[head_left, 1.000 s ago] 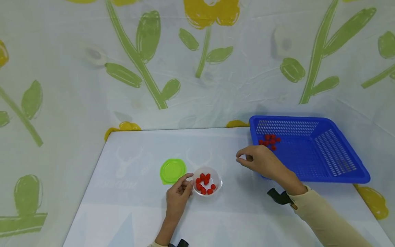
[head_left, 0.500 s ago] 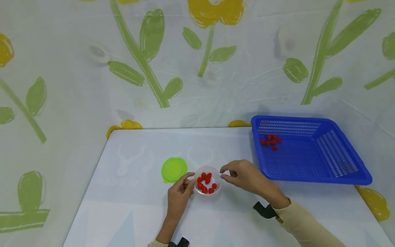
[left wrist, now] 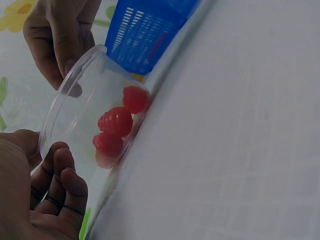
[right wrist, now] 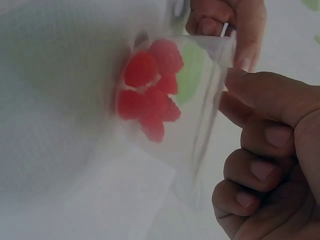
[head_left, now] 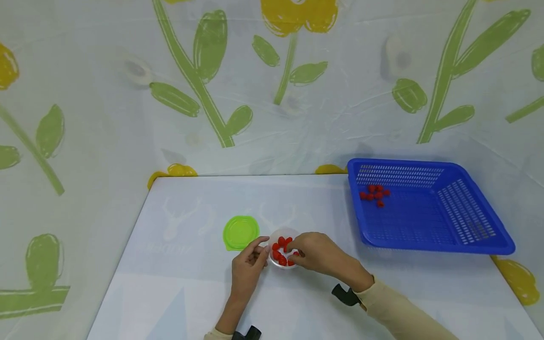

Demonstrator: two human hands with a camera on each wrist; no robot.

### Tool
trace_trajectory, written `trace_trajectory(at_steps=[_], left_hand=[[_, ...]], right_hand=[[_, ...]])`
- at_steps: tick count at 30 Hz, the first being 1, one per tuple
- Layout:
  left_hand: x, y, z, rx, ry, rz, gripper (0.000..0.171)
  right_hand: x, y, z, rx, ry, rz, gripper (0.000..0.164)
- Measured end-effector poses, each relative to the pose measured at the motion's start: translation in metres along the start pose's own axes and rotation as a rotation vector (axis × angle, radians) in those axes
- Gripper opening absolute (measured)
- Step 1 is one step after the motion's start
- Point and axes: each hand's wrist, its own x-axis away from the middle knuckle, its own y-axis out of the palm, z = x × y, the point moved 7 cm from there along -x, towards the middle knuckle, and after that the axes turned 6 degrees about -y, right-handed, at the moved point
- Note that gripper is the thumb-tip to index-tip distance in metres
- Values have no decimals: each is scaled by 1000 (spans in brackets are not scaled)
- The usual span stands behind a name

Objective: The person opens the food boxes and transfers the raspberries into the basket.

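In the head view a clear plastic cup (head_left: 280, 231) with several red raspberries (head_left: 277, 255) in it stands on the white table. My left hand (head_left: 246, 271) pinches the cup's rim at its left side; the left wrist view shows the thumb and fingers at the rim of the cup (left wrist: 70, 120). From the right, my right hand (head_left: 320, 255) reaches over the cup, thumb and index finger dipping into its mouth, apart from each other. No raspberry shows between them. The right wrist view shows its other fingers (right wrist: 265, 170) curled inward.
Left of the cup lies a bright green lid (head_left: 241, 233). A blue plastic basket (head_left: 425, 217) stands at the back right, holding several more raspberries (head_left: 376, 194) near its left wall. Behind the table hangs a flower-printed cloth (head_left: 331, 132).
My right hand has moved left, from beside the blue basket to the cup, and its fingertips have entered the mouth. My left hand stays at the rim.
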Motion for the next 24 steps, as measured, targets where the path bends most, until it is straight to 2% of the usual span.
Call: trace_trajectory(at_steps=[10,13,17,20,24], left_hand=[[0,0,4,42,37,-15,26],[0,0,6,41,43,-9,26],[1,0,6,42,41,-13,26],[0,1,0,39,35,-13,26],[-2,2,-18,24,33,0,27]], right_hand=[[-15,15,-9,132,-75,-5,10],[-18,17,-11,184,-75,-7,15],[-21,21,-10,259,-35,-25,26],[-23,23,-10,285,-14,-36,31],[-25,23,-11,271,-22,-47,29]])
